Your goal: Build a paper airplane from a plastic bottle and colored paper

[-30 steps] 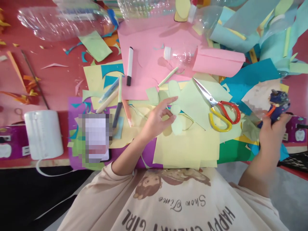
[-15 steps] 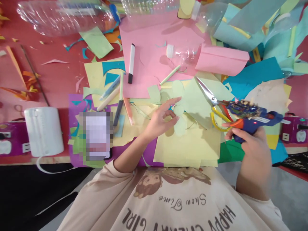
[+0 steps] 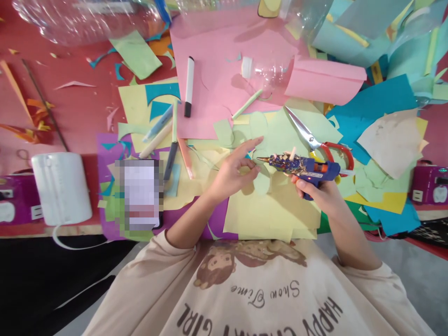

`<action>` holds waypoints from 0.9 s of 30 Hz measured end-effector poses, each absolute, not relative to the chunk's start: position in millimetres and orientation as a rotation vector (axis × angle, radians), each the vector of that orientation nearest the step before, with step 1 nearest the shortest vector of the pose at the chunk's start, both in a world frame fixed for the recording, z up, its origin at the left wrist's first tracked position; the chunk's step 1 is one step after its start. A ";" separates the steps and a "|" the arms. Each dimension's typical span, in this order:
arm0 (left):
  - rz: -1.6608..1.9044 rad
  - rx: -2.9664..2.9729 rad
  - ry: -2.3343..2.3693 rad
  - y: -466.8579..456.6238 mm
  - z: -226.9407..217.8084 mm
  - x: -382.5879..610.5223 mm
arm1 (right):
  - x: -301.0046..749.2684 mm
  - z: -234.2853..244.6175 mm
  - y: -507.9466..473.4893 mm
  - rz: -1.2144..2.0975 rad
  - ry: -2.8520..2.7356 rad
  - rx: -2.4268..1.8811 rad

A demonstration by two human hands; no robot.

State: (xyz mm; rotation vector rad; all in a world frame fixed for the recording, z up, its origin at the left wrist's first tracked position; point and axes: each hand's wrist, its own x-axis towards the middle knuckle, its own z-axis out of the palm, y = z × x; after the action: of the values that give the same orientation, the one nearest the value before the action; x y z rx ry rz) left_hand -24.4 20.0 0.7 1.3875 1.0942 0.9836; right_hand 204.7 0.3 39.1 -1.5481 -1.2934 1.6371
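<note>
Gluing, apparently: right hand [image 3: 317, 189], fingers clamped around glue gun [image 3: 304, 169], holds the nozzle [image 3: 263, 159] over pale green cut-outs [image 3: 262, 182] beside left hand [image 3: 234, 173], fingers apart; next move calls for steadiness.

- Showing a red table [image 3: 79, 109] on the left and at the far right.
- Carrying a pale edge [image 3: 93, 229] along the front.
- Revealing grey floor [image 3: 420, 277] at lower right.
- Leaving a black area [image 3: 42, 266], unclear, at lower left.
- Lighting everything brightly, casting soft shadows.

Loose beige short-sleeved tee [image 3: 199, 301], lol
Brown-toned cartoon print [image 3: 217, 267] on it, plus curly dark "Show Time" lettering [image 3: 265, 294]
</note>
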 end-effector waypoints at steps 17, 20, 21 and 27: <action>0.978 1.408 1.094 20.5 0.9 -24.5 | 201.4 31.3 1.0 1.665 -1.297 -1.615; 0.981 1.412 1.091 20.3 0.9 -24.6 | 200.9 31.7 0.8 1.667 -1.302 -1.622; 0.981 1.412 1.089 20.3 0.6 -24.7 | 200.7 31.9 0.7 1.671 -1.304 -1.624; 0.985 1.425 1.078 20.1 -1.8 -25.0 | 200.2 31.5 -0.3 1.666 -1.312 -1.621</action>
State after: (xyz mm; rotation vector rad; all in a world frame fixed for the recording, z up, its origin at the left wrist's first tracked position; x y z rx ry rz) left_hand -25.0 20.1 -1.8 1.4249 1.0781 0.9847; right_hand 200.2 -0.3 31.5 -1.6212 -1.3115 1.6664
